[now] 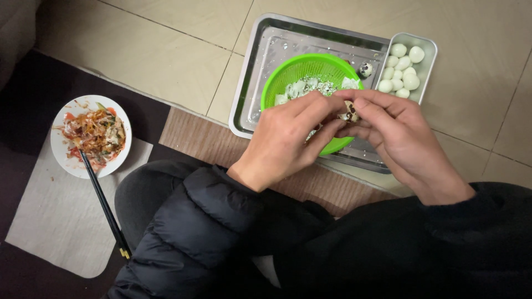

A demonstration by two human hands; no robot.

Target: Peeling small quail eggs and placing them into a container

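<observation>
The fingertips of both hands meet on 1 small speckled quail egg [349, 111], brown-blotched and partly stripped of shell, pinched between them above the near rim of a round green plastic colander [310, 69]. The left hand [288, 138] curls its fingers closed around the egg from the left, thumb pressing up from below; the right hand [399, 133] grips it from the right with thumb and forefinger, the other fingers folded beneath. Inside the colander lie bits of broken shell and pale scraps. The colander sits in a large rectangular stainless-steel tray [249, 83] on the tiled floor, with 1 unpeeled speckled egg [366, 69] just beside the colander's far edge. A smaller rectangular metal tin [428, 55] at the tray's right end holds peeled white eggs [402, 69]. Well apart to the left, a white plate of sauced food [91, 135] rests on a mat, black chopsticks [102, 205] leaning on it.
</observation>
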